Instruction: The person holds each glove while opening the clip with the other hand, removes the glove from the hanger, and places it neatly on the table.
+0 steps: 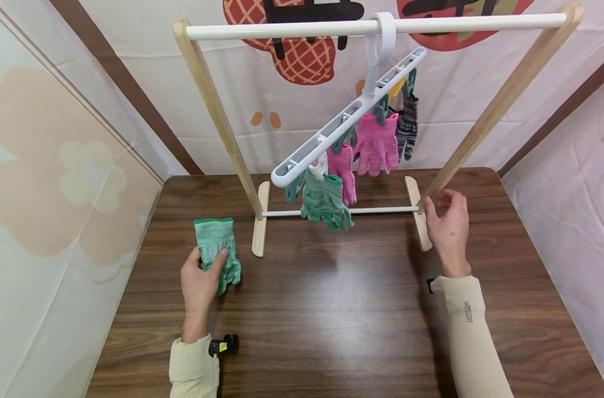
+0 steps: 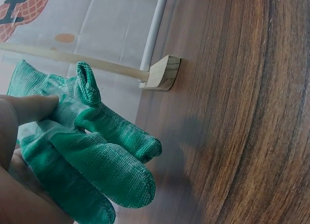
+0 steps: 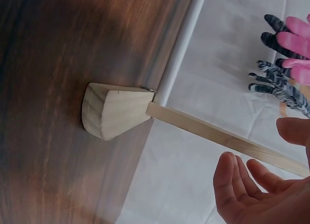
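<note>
My left hand (image 1: pixel 201 282) pinches a green knit glove (image 1: pixel 216 251) between thumb and fingers, left of the drying rack. In the left wrist view the glove (image 2: pixel 104 161) hangs with its fingers pointing away from my thumb. My right hand (image 1: pixel 449 229) is by the foot of the rack's right wooden post (image 1: pixel 501 105). Its fingers are loosely bent and hold nothing in the right wrist view. From the rack's top bar (image 1: pixel 282 30) hangs a white clip hanger (image 1: pixel 349 116), set at a slant. Clipped on it are a green glove (image 1: pixel 324 202), pink gloves (image 1: pixel 376 143) and a black-grey glove (image 1: pixel 408 127).
The rack stands on wooden feet (image 1: pixel 260 221) at the back of a brown wood-grain table (image 1: pixel 322 331). A thin white lower bar (image 1: pixel 381 210) joins the feet. Printed fabric walls (image 1: pixel 58 166) enclose the table at the left, back and right.
</note>
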Demonstrator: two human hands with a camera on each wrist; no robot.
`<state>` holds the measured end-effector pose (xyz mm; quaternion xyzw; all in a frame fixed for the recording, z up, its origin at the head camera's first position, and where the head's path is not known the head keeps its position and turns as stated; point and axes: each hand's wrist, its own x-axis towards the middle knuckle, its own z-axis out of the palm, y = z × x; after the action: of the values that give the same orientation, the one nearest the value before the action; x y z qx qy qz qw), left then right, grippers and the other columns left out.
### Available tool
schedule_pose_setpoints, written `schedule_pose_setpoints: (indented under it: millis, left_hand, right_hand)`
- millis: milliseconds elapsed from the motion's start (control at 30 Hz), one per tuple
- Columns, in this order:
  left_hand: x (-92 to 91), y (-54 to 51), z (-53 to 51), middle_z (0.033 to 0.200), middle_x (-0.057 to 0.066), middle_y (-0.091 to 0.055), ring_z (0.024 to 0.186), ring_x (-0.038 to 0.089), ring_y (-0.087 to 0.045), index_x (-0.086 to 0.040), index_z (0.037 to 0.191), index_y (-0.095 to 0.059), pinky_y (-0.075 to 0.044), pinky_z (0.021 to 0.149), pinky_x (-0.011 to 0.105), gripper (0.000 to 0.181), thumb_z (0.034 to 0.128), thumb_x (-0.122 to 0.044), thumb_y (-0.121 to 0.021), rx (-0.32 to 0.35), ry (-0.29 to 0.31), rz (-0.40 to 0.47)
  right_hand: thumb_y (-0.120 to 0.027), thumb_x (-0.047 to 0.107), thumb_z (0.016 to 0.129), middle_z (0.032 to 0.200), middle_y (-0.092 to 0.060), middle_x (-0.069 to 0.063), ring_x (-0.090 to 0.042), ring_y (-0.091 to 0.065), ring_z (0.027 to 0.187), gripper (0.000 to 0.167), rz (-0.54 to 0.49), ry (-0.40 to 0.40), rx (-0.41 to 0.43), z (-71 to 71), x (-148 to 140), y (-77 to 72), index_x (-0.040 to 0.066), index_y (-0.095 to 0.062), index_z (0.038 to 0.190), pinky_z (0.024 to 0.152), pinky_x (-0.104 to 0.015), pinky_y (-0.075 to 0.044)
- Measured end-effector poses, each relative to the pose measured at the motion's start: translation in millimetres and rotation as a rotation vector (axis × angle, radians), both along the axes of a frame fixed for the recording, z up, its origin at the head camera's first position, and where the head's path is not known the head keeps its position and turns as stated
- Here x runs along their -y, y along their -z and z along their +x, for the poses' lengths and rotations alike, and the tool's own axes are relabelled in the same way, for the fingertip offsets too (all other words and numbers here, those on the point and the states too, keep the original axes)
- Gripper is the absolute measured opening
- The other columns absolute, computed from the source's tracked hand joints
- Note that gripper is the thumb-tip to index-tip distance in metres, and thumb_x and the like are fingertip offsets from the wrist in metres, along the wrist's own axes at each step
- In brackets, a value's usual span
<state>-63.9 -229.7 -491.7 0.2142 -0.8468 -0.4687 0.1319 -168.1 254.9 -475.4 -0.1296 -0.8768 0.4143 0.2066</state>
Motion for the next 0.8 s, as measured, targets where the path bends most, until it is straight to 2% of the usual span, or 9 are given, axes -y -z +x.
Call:
schedule_pose_setpoints:
  millis: [200, 400, 533, 667, 800]
  left_hand:
    - [1.3, -0.2, 1.0, 0.113, 0.015, -0.074, 0.081, -0.007, -0.054, -0.007, 0.123, -0.069, -0.043, 0.069, 0.010, 0.038, 0.0980, -0.035, -0.074, 0.003, 0.001, -0.002]
    - [3.3, -0.2, 1.6, 0.116, 0.015, -0.072, 0.085, -0.009, -0.055, -0.005, 0.127, -0.067, -0.043, 0.071, 0.009, 0.041, 0.0970, -0.032, -0.075, -0.007, -0.007, 0.017]
    - [6.4, 0.7, 1.7, 0.110, 0.014, -0.072, 0.080, -0.009, -0.056, -0.005, 0.124, -0.067, -0.045, 0.069, 0.010, 0.040, 0.0958, -0.031, -0.077, -0.016, -0.010, 0.008]
    - [13.6, 2.2, 1.6, 0.096, 0.002, -0.070, 0.073, -0.007, -0.055, -0.005, 0.121, -0.067, -0.045, 0.064, 0.012, 0.041, 0.0945, -0.033, -0.079, -0.002, -0.018, -0.016]
    - [23.6, 2.4, 3.6, 0.080, -0.014, -0.062, 0.065, -0.004, -0.052, -0.006, 0.118, -0.065, -0.043, 0.060, 0.016, 0.042, 0.0938, -0.038, -0.079, 0.047, -0.024, -0.024]
  right_hand:
    - [-0.060, 0.035, 0.105, 0.122, -0.069, -0.022, -0.038, -0.068, 0.110, 0.043, 0.029, 0.024, 0.068, -9.4, -3, 9.7, 0.001, -0.062, 0.132, 0.092, -0.054, -0.049]
    - [-0.058, 0.035, 0.106, 0.111, -0.075, -0.018, -0.037, -0.071, 0.099, 0.034, 0.099, 0.064, 0.071, -17.6, -7, 14.2, 0.004, -0.068, 0.117, 0.088, -0.057, -0.050]
    - [-0.059, 0.032, 0.106, 0.107, -0.076, -0.018, -0.037, -0.071, 0.094, 0.030, 0.119, 0.066, 0.050, -20.1, -9, 14.2, 0.004, -0.069, 0.113, 0.085, -0.057, -0.050]
    - [-0.060, 0.030, 0.106, 0.106, -0.076, -0.018, -0.038, -0.071, 0.092, 0.028, 0.127, 0.062, 0.027, -21.2, -9, 14.2, 0.003, -0.069, 0.110, 0.084, -0.057, -0.051]
    - [-0.059, 0.029, 0.106, 0.106, -0.075, -0.019, -0.039, -0.072, 0.093, 0.029, 0.130, 0.054, 0.015, -22.2, -9, 14.9, 0.002, -0.068, 0.110, 0.084, -0.057, -0.051]
